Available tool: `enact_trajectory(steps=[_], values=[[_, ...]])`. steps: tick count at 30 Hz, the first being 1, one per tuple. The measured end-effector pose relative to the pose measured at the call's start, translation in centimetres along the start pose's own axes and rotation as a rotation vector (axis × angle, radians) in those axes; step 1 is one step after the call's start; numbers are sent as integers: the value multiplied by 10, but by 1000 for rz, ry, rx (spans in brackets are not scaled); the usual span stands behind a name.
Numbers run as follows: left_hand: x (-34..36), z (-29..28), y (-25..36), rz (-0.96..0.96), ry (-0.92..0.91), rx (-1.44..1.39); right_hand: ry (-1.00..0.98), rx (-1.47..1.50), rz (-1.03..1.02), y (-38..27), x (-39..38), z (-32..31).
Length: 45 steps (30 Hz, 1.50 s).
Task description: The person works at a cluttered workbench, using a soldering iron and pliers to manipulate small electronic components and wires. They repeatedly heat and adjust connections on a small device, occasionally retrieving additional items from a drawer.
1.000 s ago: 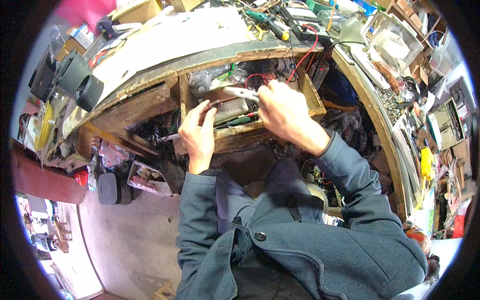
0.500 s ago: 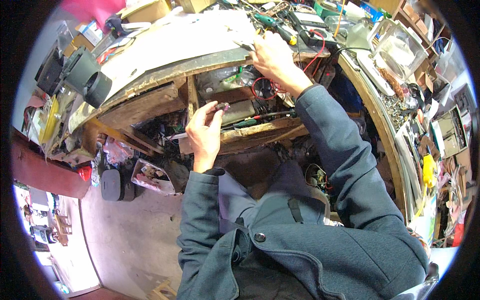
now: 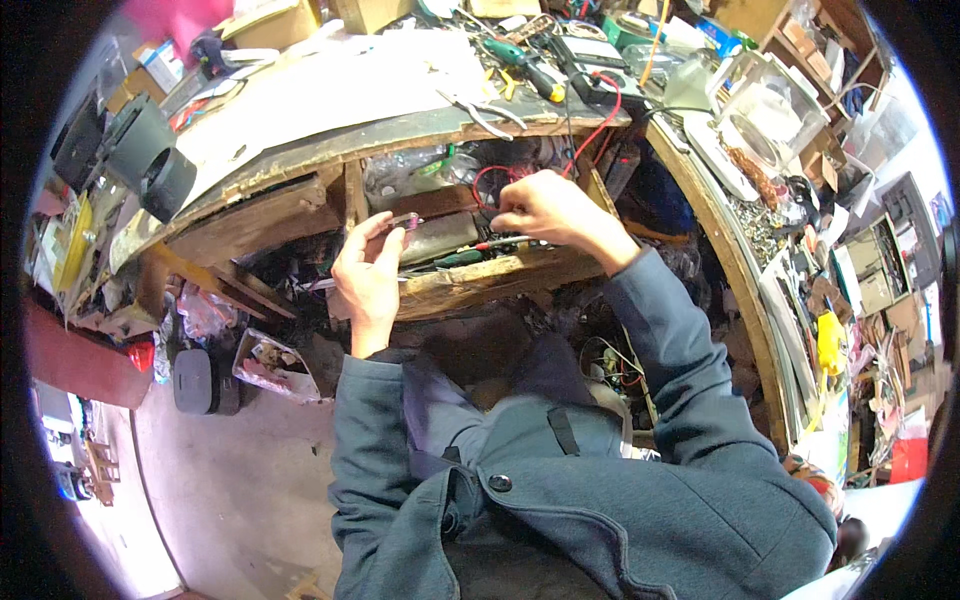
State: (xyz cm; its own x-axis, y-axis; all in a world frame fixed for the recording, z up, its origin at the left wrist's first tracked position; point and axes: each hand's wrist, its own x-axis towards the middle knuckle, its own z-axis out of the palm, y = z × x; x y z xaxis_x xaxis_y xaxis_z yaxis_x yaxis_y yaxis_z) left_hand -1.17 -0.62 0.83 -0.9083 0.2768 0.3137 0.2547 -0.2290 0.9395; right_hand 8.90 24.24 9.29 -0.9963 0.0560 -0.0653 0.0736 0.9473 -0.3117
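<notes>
My left hand (image 3: 367,275) is raised at the left part of the pulled-out drawer (image 3: 490,282), thumb and fingers pinching a small dark and pinkish part (image 3: 408,221) too small to name. Over the right part of the drawer, my right hand (image 3: 558,214) has its fingers curled together; whatever they may hold is hidden. Close by hangs a loop of red wire (image 3: 480,190). Inside the drawer lie a green-handled tool (image 3: 457,259) and clear plastic pieces (image 3: 400,172). Pliers (image 3: 480,110) rest at the bench's front edge, handles apart, untouched.
A pale sheet (image 3: 330,90) covers much of the bench (image 3: 300,155). Behind the pliers lies a green and yellow screwdriver (image 3: 525,68). A cluttered side bench curves along the right. An open box (image 3: 275,365) and a dark case (image 3: 195,380) stand on the floor at left.
My right hand has come down from the bench edge to the drawer, leaving the pliers on the bench. My left hand still pinches the small part. The whole view has shifted slightly.
</notes>
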Motion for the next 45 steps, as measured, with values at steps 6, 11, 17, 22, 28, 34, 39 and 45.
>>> enact_trajectory(steps=[6, 11, 17, 22, 28, 34, 39, 45], values=[[0, 0, 0, 15, 16, -43, -447, -187, -55, 26, 32, 32], [0, 2, 2, 14, 8, 3, -427, -397, -28, 9, 33, 24], [-2, -1, 6, 2, 17, 8, 463, -594, -314, -17, 7, 19], [-2, -1, 4, 5, 26, -30, 457, -361, -222, -36, -14, 21], [0, 0, 7, 7, 5, -23, 607, 203, -247, -23, -20, 46], [-1, -1, 10, -5, -7, -39, 637, 908, 0, -21, -16, 74], [3, -6, 8, -59, -24, -166, 646, 1401, -58, -32, -13, 73], [6, -9, 9, -89, -56, -223, 379, 1748, -108, -35, -4, 66]])
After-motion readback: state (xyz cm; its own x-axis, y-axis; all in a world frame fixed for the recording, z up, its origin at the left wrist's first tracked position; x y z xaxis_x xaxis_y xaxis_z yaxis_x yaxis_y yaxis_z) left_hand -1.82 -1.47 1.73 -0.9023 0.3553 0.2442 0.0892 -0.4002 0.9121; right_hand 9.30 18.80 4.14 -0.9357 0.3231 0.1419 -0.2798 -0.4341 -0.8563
